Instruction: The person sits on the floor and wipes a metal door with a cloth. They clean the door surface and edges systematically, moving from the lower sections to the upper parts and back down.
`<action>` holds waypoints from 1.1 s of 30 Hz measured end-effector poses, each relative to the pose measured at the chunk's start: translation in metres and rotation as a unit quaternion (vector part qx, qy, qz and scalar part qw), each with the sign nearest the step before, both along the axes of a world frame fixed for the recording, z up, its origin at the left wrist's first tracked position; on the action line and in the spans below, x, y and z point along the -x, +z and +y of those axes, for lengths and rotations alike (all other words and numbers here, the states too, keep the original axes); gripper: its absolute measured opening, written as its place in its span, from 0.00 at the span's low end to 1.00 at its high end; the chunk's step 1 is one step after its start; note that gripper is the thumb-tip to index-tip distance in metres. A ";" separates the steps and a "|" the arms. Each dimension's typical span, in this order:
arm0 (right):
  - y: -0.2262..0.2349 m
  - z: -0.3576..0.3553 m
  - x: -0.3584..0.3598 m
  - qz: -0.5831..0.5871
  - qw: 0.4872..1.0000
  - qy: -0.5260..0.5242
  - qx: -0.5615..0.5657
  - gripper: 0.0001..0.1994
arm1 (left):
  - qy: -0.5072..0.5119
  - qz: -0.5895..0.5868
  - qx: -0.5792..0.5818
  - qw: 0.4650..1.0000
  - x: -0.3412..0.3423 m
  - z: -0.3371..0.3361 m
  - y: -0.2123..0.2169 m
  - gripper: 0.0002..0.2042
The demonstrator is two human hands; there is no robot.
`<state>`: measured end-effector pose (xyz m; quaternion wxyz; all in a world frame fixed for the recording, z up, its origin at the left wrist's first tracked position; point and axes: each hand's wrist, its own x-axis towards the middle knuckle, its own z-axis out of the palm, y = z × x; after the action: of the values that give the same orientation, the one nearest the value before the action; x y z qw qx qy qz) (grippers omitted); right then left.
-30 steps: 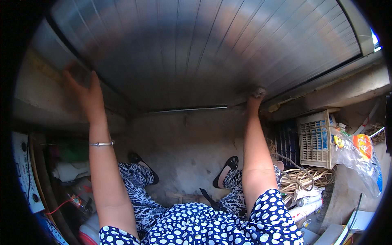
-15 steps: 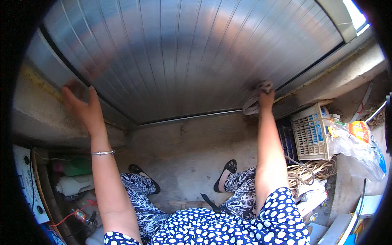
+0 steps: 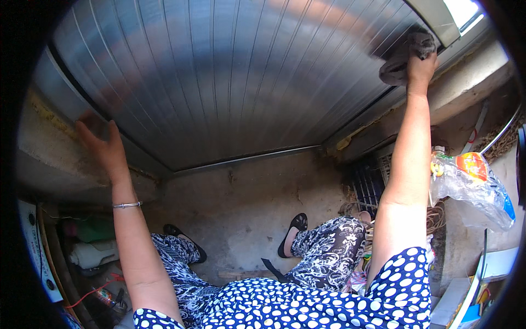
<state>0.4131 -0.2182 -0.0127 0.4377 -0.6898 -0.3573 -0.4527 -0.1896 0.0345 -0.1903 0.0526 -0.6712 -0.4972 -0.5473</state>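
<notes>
The right hand [image 3: 421,67] has gone up along the shiny metal panel [image 3: 235,82], from near its bottom edge to high up by its right side; the gray cloth [image 3: 394,72] has gone up with it; the left hand [image 3: 103,148] is in almost the same spot by the left side.

The right fingers are closed around the bunched-up cloth; part of the cloth hangs to the left of the hand, against the panel, near the pale strip [image 3: 435,22] at its right edge; the left fingers are spread, with the thumb held away from the rest; they are at the panel's left edge, but I cannot tell if they touch it; a silver bracelet [image 3: 127,205] is on the left wrist.

Two black shoes [image 3: 299,221] stand apart on the gray floor [image 3: 235,219]; to the left lie a whitish bottle [image 3: 93,254] and a red cord [image 3: 87,294]; to the right are a clear plastic bag [image 3: 466,189] and a dark crate [image 3: 368,189], partly behind the right arm.
</notes>
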 end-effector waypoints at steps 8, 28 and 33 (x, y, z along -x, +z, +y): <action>-0.157 -0.007 -0.005 0.147 0.987 -0.055 -0.017 0.30 | 0.020 -0.024 0.041 0.999 -0.004 -0.009 0.000 0.35; -0.421 0.017 0.109 0.834 0.480 0.181 -0.203 0.25 | 0.037 -0.007 0.014 0.999 -0.009 -0.019 0.011 0.34; -0.347 0.030 0.126 0.707 0.638 0.123 -0.278 0.30 | 0.009 -0.016 0.020 1.000 -0.001 -0.020 0.010 0.33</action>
<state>0.2870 -0.1886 -0.3597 0.7796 -0.5948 0.1221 0.1534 -0.1882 0.0146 -0.1808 0.0360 -0.6590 -0.5145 -0.5475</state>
